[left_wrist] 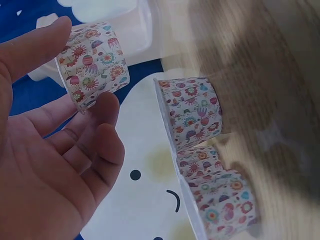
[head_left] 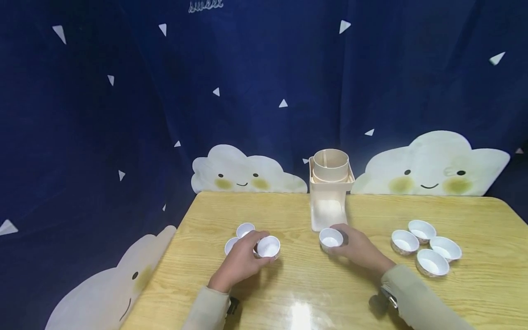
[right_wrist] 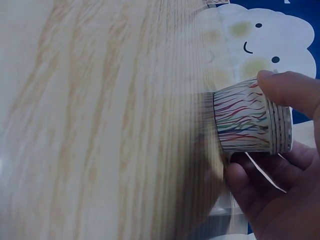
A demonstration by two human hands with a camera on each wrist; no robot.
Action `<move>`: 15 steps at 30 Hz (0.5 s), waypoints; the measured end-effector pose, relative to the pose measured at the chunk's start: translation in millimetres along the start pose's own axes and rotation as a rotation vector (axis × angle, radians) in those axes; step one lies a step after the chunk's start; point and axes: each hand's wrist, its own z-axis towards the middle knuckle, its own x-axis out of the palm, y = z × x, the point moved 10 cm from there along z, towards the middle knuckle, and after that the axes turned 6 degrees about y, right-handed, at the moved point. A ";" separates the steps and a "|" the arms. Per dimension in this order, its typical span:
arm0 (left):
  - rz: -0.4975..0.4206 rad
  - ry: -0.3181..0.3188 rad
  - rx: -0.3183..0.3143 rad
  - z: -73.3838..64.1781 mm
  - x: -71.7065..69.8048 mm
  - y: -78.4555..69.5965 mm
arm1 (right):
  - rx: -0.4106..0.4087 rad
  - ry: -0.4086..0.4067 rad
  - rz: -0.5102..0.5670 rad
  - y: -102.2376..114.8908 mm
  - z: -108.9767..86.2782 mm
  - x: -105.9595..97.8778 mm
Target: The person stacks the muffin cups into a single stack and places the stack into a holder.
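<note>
My left hand [head_left: 242, 262] pinches a small paper baking cup [head_left: 269, 247] between thumb and fingers. In the left wrist view this floral-printed cup [left_wrist: 95, 67] is held up off the table. Beside it stand other floral baking cups [left_wrist: 192, 112], partly hidden by my hand in the head view. My right hand [head_left: 358, 248] grips a short stack of nested paper baking cups [head_left: 331, 239] near the table's middle. Coloured wavy lines cover that stack [right_wrist: 242, 120], and several rims show at its top, under the thumb. Both hands' cups have their white insides facing up.
Behind the right hand's stack stands a cream plastic holder [head_left: 328, 208] with a round ring [head_left: 331, 166] on top. Several white-lined baking cups [head_left: 432, 262] sit grouped at the right of the wooden table [head_left: 354, 302]. A dark blue curtain [head_left: 255, 59] hangs behind.
</note>
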 end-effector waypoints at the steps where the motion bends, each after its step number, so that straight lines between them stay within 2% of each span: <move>1: 0.001 0.000 -0.001 -0.2 0.1 0.0 | -0.006 -0.003 0.003 0.3 0.0 0.0; 8: 0.005 0.009 -0.016 2.2 -0.7 -1.5 | -0.033 -0.020 0.005 2.6 0.2 -0.6; 15: 0.008 0.016 -0.020 5.7 -3.4 -7.7 | -0.018 -0.027 0.002 1.6 0.0 -1.0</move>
